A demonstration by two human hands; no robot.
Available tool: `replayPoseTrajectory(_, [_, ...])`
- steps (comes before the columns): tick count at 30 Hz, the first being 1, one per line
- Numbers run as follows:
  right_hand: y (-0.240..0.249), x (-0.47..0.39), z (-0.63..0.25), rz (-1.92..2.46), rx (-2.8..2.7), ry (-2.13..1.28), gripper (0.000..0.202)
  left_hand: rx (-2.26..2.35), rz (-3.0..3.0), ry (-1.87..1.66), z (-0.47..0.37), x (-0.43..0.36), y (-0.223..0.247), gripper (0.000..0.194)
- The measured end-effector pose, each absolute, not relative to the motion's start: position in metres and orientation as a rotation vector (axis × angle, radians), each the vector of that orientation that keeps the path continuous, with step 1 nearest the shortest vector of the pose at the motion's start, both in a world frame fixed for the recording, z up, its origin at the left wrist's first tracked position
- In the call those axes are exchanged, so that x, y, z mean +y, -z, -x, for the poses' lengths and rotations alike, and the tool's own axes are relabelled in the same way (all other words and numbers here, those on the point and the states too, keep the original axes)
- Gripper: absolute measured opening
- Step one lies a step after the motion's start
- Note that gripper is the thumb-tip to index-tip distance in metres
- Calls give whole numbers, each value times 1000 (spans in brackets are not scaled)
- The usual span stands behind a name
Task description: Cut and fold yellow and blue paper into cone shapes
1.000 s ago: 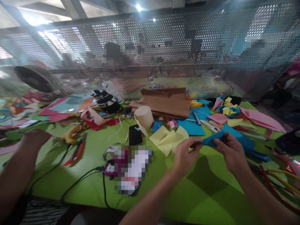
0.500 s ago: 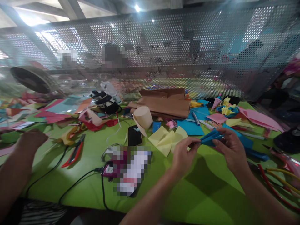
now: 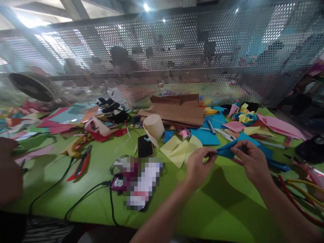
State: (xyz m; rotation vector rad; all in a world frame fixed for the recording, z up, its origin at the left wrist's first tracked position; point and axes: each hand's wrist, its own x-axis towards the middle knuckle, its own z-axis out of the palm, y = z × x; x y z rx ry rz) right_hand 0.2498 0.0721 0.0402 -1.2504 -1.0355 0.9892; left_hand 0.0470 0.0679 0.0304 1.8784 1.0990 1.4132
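A folded piece of blue paper (image 3: 226,150) is held above the green table between my two hands. My left hand (image 3: 199,165) pinches its left tip with thumb and fingers. The right end is gripped by my right hand (image 3: 249,158), thumb in front. Pale yellow paper sheets (image 3: 177,151) lie just beyond my left hand. Flat blue sheets (image 3: 206,136) and a pen (image 3: 211,127) lie behind the held piece.
Pliers with red handles (image 3: 80,165), a glue gun (image 3: 76,145), cables, a black phone (image 3: 145,146) and a tape roll (image 3: 154,126) are on the left. Yellow- and red-handled tools (image 3: 301,190) lie at right. Another person's arm (image 3: 8,172) reaches in at the left edge.
The blue paper now looks flatter and more closed, with my right fingers shifted along it. At the left, the other person's arm has moved toward the frame edge.
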Motion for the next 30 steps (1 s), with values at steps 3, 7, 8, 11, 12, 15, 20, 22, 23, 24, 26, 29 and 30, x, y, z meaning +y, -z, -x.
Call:
replayPoseTrajectory(3, [-38, 72, -251, 1283, -1119, -909, 42, 1104, -1860, -1371, -47, 68, -31, 10])
replayPoseTrajectory(7, [-33, 72, -253, 1304, -1232, -803, 36, 1103, -1778, -1325, -49, 68, -29, 21])
replayPoseTrajectory(8, [-32, 72, -253, 1306, -1251, -785, 35, 1096, -1761, -1320, -49, 68, -29, 24])
replayPoseTrajectory(11, [-32, 70, -251, 1290, -1284, -749, 31, 1075, -1737, -1302, -50, 69, -28, 29])
replayPoseTrajectory(12, [-33, 69, -251, 1279, -1293, -739, 30, 1076, -1740, -1297, -50, 69, -28, 29])
replayPoseTrajectory(15, [-33, 67, -249, 1248, -1322, -711, 27, 1094, -1793, -1291, -49, 69, -31, 26])
replayPoseTrajectory(20, [-33, 67, -249, 1243, -1332, -706, 28, 1074, -1892, -1303, -48, 68, -36, 19])
replayPoseTrajectory(22, [-32, 68, -250, 1263, -1336, -696, 29, 1067, -1890, -1321, -48, 67, -36, 19])
replayPoseTrajectory(23, [-31, 68, -250, 1276, -1337, -688, 29, 1066, -1888, -1329, -48, 67, -36, 19])
replayPoseTrajectory(24, [-31, 68, -251, 1288, -1339, -679, 30, 1063, -1884, -1336, -48, 67, -35, 18])
replayPoseTrajectory(26, [-31, 68, -251, 1300, -1342, -668, 30, 1052, -1877, -1343, -49, 67, -34, 18])
replayPoseTrajectory(29, [-31, 67, -250, 1283, -1343, -652, 30, 1033, -1870, -1351, -50, 67, -32, 17])
replayPoseTrajectory(30, [-32, 67, -250, 1276, -1344, -648, 30, 1029, -1869, -1355, -50, 67, -31, 17])
